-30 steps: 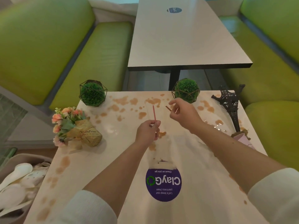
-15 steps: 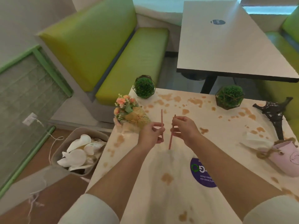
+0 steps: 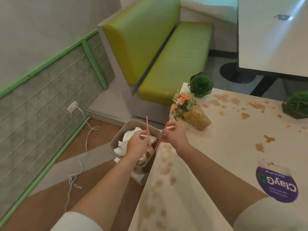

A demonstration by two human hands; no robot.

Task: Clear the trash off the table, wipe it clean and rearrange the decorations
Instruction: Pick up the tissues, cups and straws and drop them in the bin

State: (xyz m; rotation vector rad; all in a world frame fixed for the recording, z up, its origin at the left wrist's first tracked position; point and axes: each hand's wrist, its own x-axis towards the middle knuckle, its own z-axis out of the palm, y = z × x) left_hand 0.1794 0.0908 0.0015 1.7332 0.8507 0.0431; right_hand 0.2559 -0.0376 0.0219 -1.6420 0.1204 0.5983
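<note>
The stained table (image 3: 225, 147) carries a flower bouquet (image 3: 188, 110) at ten o'clock, two caged green balls (image 3: 200, 84) at twelve and two o'clock, and a purple sticker (image 3: 276, 184) at four.

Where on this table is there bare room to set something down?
The widest bare stretch of the table lies between the flower bouquet and the purple sticker, though stained. The far left corner is crowded: bouquet beside a green ball plant.

Both forearms extend from the 6 o'clock edge toward 12 o'clock, bare below white sleeves pushed up near the elbows. The left hand (image 3: 137, 142) is knuckles-up with fingers curled, pinching a thin straw (image 3: 147, 129) that stands nearly upright. The right hand (image 3: 173, 136), close by at its 3 o'clock, likewise pinches a second straw (image 3: 160, 140) in curled fingers.
</note>
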